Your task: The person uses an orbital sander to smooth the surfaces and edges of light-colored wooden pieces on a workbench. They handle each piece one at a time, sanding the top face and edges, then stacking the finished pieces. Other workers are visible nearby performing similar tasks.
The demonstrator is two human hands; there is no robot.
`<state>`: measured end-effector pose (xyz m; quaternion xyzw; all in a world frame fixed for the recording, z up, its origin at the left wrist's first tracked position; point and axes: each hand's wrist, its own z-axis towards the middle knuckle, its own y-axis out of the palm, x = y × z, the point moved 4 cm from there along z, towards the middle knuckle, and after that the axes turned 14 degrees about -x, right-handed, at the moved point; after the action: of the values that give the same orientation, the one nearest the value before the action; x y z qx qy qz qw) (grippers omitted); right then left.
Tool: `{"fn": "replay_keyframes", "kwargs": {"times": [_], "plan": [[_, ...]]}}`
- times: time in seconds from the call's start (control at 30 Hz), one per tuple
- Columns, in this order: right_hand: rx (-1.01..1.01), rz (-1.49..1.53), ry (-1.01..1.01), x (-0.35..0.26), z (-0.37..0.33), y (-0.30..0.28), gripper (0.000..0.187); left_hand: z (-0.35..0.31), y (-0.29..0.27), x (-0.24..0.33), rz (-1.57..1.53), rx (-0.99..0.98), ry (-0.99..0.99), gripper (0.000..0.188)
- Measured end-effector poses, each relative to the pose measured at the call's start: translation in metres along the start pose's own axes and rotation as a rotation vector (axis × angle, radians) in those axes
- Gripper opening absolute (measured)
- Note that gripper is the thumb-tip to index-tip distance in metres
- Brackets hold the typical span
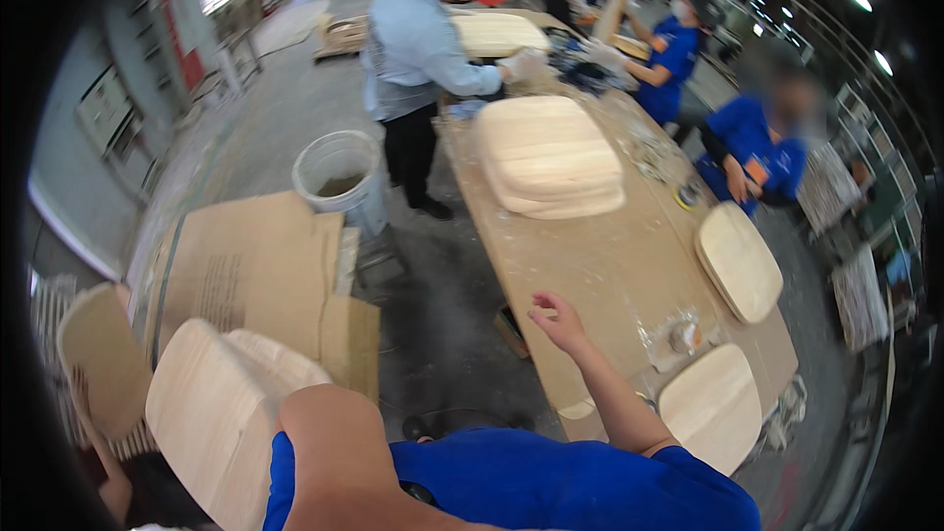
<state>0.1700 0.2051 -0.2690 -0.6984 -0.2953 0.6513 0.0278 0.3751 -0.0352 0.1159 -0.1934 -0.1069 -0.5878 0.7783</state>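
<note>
My right hand hovers over the near left edge of the worktable, its fingers loosely bent and apart, holding nothing. My left arm bends at the lower left, beside a pale wooden panel with rounded corners. A second wooden panel shows partly behind it. The left hand itself does not show, so whether it touches the panels cannot be seen. On the table, a stack of wooden panels lies beyond my right hand. One panel rests near my right forearm, another panel along the right edge.
A cardboard sheet lies left, near a white bucket. A roll of tape sits on the table. A co-worker in a red cap stands beyond; others in blue line the right side. Another person's hand touches a panel.
</note>
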Motion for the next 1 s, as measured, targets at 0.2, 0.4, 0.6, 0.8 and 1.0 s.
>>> {"fn": "replay_keyframes", "kwargs": {"times": [0.2,0.4,0.6,0.8,1.0], "plan": [[-0.446,-0.075,-0.158,-0.093,0.048,0.174,0.038,-0.063,0.028,0.138,0.155,0.238,-0.108,0.036],[-0.867,-0.135,-0.301,-0.167,0.057,0.325,0.038,-0.108,0.068,0.235,0.748,0.097,-0.087,0.036],[-1.156,-0.089,-0.270,-0.192,0.051,0.432,0.046,-0.215,0.185,0.319,1.664,1.020,-0.402,0.015],[-1.220,0.234,-0.059,-0.208,0.054,0.458,0.044,-0.427,0.294,0.353,1.546,2.613,-1.604,0.031],[-1.208,0.281,0.179,-0.232,0.051,0.488,0.046,-0.452,0.271,0.341,1.688,2.359,-2.106,0.054]]}}
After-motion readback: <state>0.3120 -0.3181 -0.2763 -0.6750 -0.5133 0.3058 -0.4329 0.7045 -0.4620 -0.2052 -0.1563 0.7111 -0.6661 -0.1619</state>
